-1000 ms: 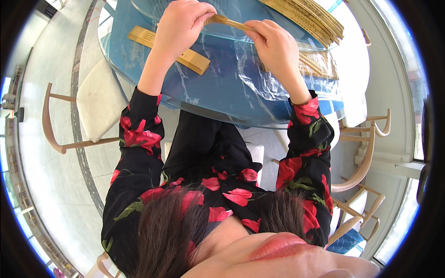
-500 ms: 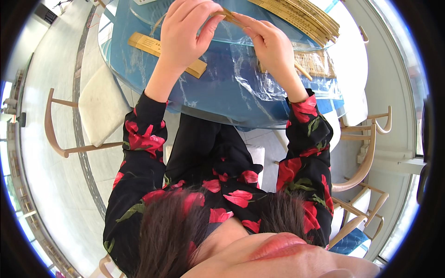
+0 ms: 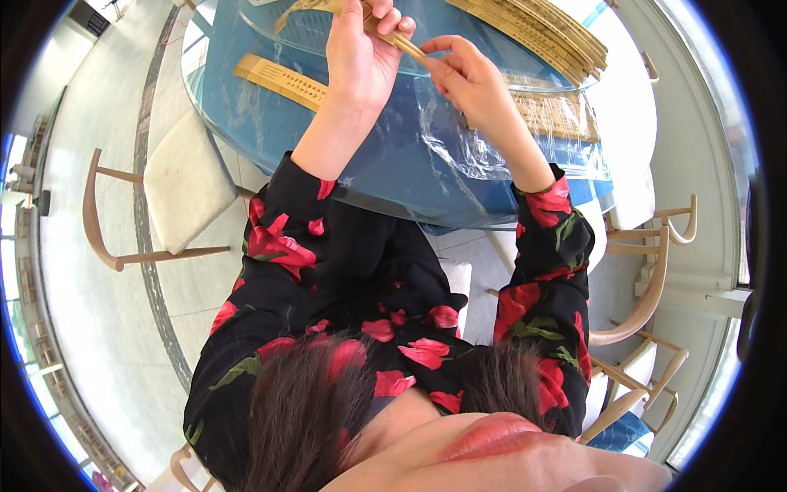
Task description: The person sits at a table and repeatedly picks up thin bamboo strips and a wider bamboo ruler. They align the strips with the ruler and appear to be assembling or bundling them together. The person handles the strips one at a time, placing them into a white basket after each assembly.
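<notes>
My left hand (image 3: 361, 70) is curled, palm partly turned up, around a thin tan bundle of bamboo-like slats (image 3: 398, 41). The bundle's narrow end points right, toward my right hand (image 3: 471, 78). Thumb and fingertips of that hand are closed at this end. A curved tan part with dark marks shows beyond my left hand, cut off by the top edge, so the whole shape is hidden. Under my left forearm lies a flat yellow slat (image 3: 279, 80) with dark printed marks, partly covered by the arm.
A row of overlapping printed yellow slats (image 3: 537, 37) lies on the raised glass disc at the right. Nearer, clear plastic wrap (image 3: 459, 139) lies beside more slats (image 3: 566, 115) on the blue marbled table (image 3: 377, 180). Wooden chairs with pale seats (image 3: 188, 184) stand left and right.
My left hand has moved right and turned palm up, with the slats now pointing toward my right hand. My right hand has shifted slightly, its fingertips now at the slats' end.
</notes>
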Motion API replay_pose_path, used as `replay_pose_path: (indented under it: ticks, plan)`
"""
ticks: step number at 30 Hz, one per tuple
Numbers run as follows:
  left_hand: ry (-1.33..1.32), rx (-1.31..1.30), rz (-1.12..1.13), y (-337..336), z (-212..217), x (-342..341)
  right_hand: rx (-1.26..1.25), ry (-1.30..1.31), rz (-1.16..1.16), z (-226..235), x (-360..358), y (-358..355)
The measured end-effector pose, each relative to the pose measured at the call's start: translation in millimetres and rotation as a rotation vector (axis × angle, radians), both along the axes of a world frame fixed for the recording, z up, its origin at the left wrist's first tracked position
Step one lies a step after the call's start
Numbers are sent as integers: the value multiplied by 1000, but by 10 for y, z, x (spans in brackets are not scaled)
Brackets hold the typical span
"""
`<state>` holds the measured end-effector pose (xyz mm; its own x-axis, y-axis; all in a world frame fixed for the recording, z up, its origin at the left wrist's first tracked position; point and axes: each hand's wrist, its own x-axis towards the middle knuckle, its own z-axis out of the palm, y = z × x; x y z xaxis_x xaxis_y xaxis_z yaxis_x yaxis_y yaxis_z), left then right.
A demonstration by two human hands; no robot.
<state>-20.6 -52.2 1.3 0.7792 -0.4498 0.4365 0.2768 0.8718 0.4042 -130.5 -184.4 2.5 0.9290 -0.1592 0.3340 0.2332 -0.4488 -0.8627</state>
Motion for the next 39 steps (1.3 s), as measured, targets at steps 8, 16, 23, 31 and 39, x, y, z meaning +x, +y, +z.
replay_pose_path:
  ticks: [8,16,23,31,39]
  plan:
    - [-53,206,111,52,-47,-222,-207,-122,-161,-10,-72,252]
    - [-17,-30,76,325,-55,247,-417,-1,-55,54,-87,170]
    - [13,-11,138,998,12,908,110,377,406,-19,-15,-1]
    - [-13,197,226,602,-62,242,404,500,579,-69,-41,157]
    - [28,334,149,253,-141,-405,464,433,508,-55,-100,188]
